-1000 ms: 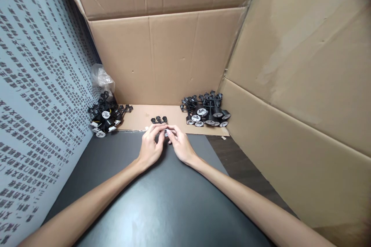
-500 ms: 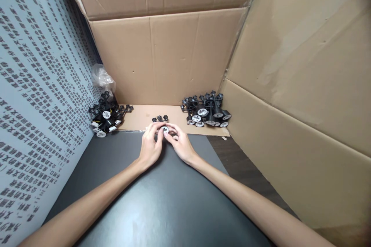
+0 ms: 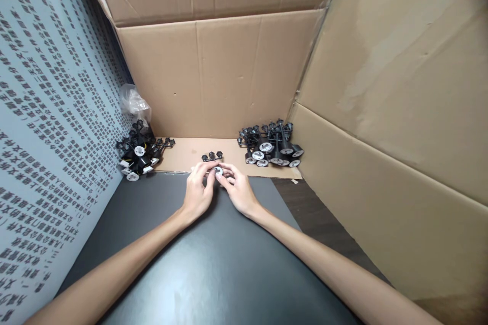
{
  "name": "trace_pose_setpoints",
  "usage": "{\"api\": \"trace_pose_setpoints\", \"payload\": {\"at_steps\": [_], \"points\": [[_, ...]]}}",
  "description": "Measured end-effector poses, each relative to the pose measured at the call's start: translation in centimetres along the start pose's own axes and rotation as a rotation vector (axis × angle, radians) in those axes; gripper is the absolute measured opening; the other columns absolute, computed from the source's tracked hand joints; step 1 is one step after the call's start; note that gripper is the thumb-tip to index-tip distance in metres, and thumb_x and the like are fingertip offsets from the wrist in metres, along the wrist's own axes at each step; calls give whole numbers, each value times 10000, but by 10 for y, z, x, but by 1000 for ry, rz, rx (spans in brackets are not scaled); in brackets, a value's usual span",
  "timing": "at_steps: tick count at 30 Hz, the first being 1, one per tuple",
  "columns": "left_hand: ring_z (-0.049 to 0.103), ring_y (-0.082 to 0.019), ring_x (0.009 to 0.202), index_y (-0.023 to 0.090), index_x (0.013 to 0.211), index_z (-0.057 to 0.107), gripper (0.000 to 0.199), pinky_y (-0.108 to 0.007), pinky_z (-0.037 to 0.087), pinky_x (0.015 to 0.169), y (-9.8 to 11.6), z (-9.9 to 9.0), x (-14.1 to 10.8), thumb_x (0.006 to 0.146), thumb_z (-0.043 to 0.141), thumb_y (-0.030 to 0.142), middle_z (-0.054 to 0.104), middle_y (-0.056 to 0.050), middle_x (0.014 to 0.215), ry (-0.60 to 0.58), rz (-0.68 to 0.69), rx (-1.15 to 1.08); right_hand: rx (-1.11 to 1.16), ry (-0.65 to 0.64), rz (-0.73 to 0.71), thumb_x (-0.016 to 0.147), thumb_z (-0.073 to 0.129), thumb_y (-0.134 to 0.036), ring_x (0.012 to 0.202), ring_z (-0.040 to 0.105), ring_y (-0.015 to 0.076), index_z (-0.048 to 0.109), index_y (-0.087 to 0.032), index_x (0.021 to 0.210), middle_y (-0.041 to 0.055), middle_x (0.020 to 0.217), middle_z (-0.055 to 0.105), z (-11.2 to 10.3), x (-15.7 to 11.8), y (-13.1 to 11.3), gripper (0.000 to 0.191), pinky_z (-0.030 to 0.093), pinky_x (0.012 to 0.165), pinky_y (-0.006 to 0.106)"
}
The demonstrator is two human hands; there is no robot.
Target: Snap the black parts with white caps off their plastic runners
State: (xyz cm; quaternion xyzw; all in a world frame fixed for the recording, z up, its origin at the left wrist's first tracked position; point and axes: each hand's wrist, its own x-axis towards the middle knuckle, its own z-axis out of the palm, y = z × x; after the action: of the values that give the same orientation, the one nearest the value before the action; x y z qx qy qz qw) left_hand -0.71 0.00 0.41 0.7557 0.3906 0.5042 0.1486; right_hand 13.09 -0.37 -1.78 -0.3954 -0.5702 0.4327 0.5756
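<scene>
Between both hands is a black lamp-like piece (image 3: 218, 170) with a round white base turned toward me. Its three small lantern heads (image 3: 212, 155) point away, past my fingertips. My left hand (image 3: 199, 187) closes on the base from the left, thumb at its edge. From the right, my right hand (image 3: 237, 189) grips the same piece with thumb and curled fingers. The stem between base and heads is mostly hidden by the fingers.
Similar black pieces with white bases lie heaped at the left (image 3: 138, 152) and at the right (image 3: 270, 147). A clear plastic bag (image 3: 135, 101) sits behind the left heap. Cardboard walls (image 3: 229, 76) rise at the back and right; a printed sheet (image 3: 49, 111) stands left.
The lantern heads have shifted slightly to the right, and the held piece has turned a little. Both hands keep almost the same place and grip.
</scene>
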Motion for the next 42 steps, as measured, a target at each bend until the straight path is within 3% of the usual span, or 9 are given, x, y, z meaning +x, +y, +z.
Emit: {"api": "trace_pose_setpoints", "payload": {"at_steps": [6, 12, 18, 29, 35, 42], "points": [[643, -168, 933, 230, 1075, 667, 206, -330, 521, 879, 0, -2, 0, 945, 508, 211, 684, -40, 1015, 37, 31, 33, 65, -38, 24, 844, 629, -423, 867, 662, 180, 561, -192, 1183, 77, 1014, 671, 1, -2, -2, 416, 560, 755, 325], [642, -173, 987, 223, 1088, 657, 214, -337, 516, 902, -1, -1, 1, 960, 485, 227, 682, -47, 1055, 15, -6, -11, -45, -21, 25, 854, 608, -412, 785, 623, 161, 570, -181, 1173, 58, 942, 667, -1, -1, -2, 395, 518, 694, 291], [635, -182, 1031, 229, 1117, 640, 228, -354, 520, 913, 0, -1, 1, 971, 465, 240, 675, -59, 1102, 4, -1, -23, 2, -21, 4, 849, 616, -417, 854, 623, 178, 567, -185, 1184, 60, 942, 662, -1, 1, -2, 411, 512, 782, 312], [634, -178, 1044, 232, 1165, 625, 249, -355, 534, 910, 0, -1, 0, 975, 463, 238, 661, -65, 1151, 9, 30, 2, -33, -11, 12, 878, 578, -455, 826, 625, 180, 568, -198, 1261, 78, 993, 665, -1, -1, -8, 461, 519, 672, 286], [650, -170, 999, 233, 1230, 603, 302, -335, 556, 875, 1, -1, -1, 937, 528, 230, 640, -71, 1187, 15, 57, 19, -22, 25, -38, 878, 589, -451, 855, 636, 193, 623, -192, 1220, 79, 969, 670, -1, -2, -12, 430, 527, 701, 295], [674, -148, 867, 230, 1154, 665, 296, -314, 564, 834, 2, -2, -2, 876, 584, 168, 686, -48, 1112, 52, 75, 52, 13, -10, -60, 880, 587, -380, 917, 658, 194, 597, -197, 1169, 81, 1009, 670, -1, -1, -5, 343, 547, 787, 313]]}}
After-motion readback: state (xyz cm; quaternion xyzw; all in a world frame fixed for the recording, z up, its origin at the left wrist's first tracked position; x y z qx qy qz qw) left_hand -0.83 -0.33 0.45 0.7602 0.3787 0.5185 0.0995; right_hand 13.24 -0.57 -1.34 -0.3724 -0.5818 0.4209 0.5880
